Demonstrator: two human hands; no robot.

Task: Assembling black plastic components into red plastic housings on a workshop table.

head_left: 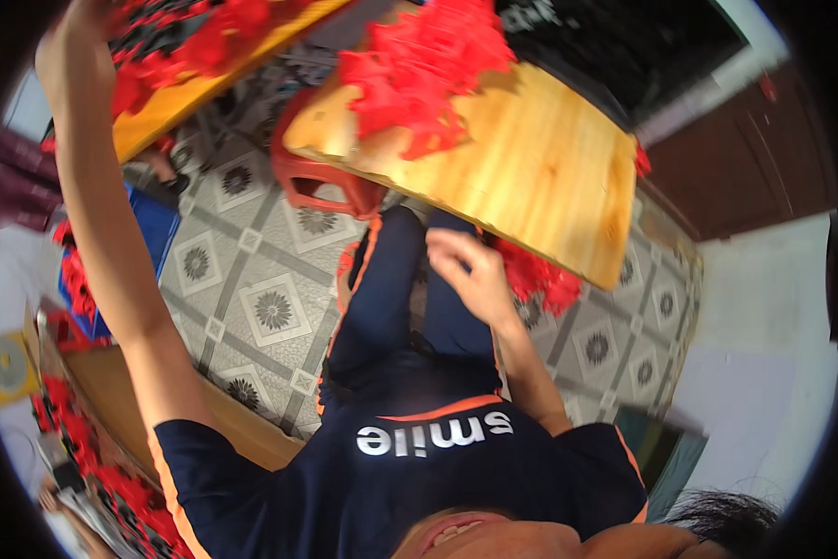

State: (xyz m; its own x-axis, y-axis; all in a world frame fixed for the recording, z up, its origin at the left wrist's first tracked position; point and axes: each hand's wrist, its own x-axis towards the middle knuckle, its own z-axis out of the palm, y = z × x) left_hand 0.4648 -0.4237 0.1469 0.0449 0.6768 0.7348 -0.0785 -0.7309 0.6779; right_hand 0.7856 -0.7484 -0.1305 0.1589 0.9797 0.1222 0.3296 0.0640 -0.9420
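Note:
My left arm reaches far out to the upper left. At its end my left hand [76, 42] is blurred against the dark rim, beside the red pieces [205, 42] on the far-left wooden table, and what its fingers do cannot be made out. My right hand [475, 275] hovers over my lap near the front edge of the wooden board [540, 168]. Its fingers are loosely stretched, with nothing visible in them. A heap of bright red, thin, cut-out-looking pieces [428, 74] lies on the left part of that board.
A red plastic stool [321, 182] stands by the board's left end. More red pieces [540, 279] show below the board. On the left are a blue crate [153, 228] and, lower down, another red-and-black heap [111, 475]. The floor is patterned tile [274, 312].

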